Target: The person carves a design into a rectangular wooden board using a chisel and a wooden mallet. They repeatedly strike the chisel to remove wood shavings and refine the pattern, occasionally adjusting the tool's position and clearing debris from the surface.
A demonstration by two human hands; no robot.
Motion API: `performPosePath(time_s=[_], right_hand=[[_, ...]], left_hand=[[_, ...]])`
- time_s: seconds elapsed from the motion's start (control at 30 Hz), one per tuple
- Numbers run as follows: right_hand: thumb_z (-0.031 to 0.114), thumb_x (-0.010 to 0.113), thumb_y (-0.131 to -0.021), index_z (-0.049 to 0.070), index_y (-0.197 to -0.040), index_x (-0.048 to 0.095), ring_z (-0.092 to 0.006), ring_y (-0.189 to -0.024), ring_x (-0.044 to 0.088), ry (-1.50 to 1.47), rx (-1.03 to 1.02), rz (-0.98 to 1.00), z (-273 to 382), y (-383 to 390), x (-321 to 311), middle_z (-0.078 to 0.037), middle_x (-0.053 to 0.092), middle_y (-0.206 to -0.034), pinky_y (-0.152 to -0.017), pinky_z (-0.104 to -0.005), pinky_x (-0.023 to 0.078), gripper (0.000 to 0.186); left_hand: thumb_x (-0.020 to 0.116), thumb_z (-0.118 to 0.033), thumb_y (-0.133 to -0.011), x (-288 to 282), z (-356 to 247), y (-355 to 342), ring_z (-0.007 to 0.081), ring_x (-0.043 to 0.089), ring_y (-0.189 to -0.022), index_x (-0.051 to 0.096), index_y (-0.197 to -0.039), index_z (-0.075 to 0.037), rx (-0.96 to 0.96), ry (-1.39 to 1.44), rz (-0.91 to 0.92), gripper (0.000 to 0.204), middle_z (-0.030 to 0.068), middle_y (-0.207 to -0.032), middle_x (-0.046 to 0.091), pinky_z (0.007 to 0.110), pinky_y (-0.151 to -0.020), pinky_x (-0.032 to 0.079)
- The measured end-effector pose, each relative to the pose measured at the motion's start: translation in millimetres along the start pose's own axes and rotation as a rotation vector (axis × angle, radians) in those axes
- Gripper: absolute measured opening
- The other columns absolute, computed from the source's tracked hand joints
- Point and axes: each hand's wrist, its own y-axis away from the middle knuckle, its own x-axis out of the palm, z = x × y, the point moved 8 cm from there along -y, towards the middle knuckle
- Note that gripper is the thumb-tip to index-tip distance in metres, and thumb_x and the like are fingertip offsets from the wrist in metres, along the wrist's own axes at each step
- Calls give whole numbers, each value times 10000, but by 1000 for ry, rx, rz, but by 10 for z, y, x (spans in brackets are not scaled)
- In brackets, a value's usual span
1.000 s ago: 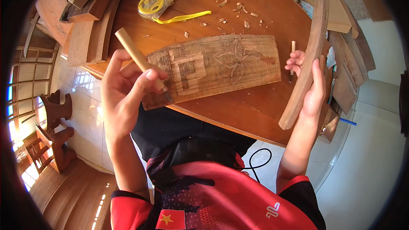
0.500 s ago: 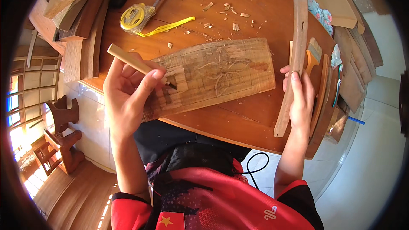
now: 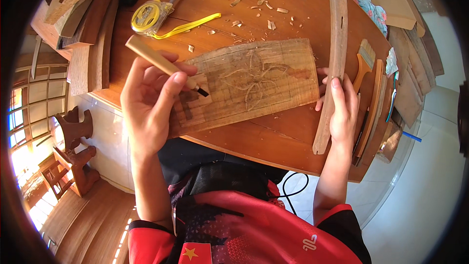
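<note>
A wooden board point(image 3: 288, 88) with a flower carved in low relief lies on the brown table in front of me. Over its left end, my left hand point(image 3: 152, 95) grips a wood chisel point(image 3: 154, 58) by its pale handle. The short dark blade points down to the right, just above a cut patch on the board; I cannot tell whether it touches. My right hand point(image 3: 342, 105) is wrapped round a long, slightly curved wooden stick point(image 3: 338, 34), raised beside the board's right end. Part of the board's left end is hidden behind my left hand.
Wood chips point(image 3: 271, 24) are scattered beyond the board. A yellow tape measure point(image 3: 149, 17) with a strap lies at the far left, near stacked timber point(image 3: 100, 58). An orange-handled brush point(image 3: 364, 63) and wooden strips point(image 3: 373, 102) sit along the right edge. A flowered cloth point(image 3: 369, 12) lies behind them.
The chisel in my left hand has shifted slightly to the right and up over the board. The stick in my right hand has moved slightly up and left.
</note>
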Motion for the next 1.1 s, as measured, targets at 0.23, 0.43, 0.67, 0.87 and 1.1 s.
performPosePath(time_s=[0.23, 0.43, 0.67, 0.87, 1.1], right_hand=[[378, 581, -1059, -4, -1079, 663, -68, -619, 530, 44, 24, 9, -17, 8, -14, -22, 615, -839, -545, -242, 442, 392], [362, 579, -1056, -11, -1039, 650, -78, -616, 535, 10, 41, 9, -111, -6, -60, -60, 639, -902, -543, -248, 451, 380], [394, 418, -1099, 4, -1098, 549, -135, -509, 511, -212, 24, -59, -87, 29, -184, -170, 620, -1059, -381, -275, 428, 412], [394, 367, -1110, 2, -1111, 530, -121, -473, 480, -297, 15, -10, -105, 50, -231, -182, 588, -991, -351, -254, 415, 425], [413, 426, -1084, -35, -1147, 537, -114, -464, 497, -259, 55, -9, -2, 222, -278, -172, 628, -860, -388, -246, 390, 465]], left_hand=[[683, -88, -1005, 118, -73, -48, 177, 703, -977, 573, -1291, 55, 19, -3, 22, 338, 155, -1087, 724, 306, -855, 561], [691, -137, -997, 827, -336, -502, 188, 718, -970, 649, -1285, 76, 40, -261, 457, 360, 136, -1062, 733, 320, -873, 574], [720, -185, -990, 1682, -189, -927, 136, 710, -995, 685, -1240, 70, 129, -382, 761, 358, 102, -1054, 773, 294, -880, 553], [729, -180, -984, 1834, 46, -946, 132, 713, -984, 720, -1245, 17, 116, -302, 850, 327, 93, -1055, 779, 285, -880, 550], [746, -197, -974, 1869, 120, -986, 108, 700, -964, 728, -1265, -8, 94, -261, 866, 347, 80, -1048, 783, 272, -853, 547]])
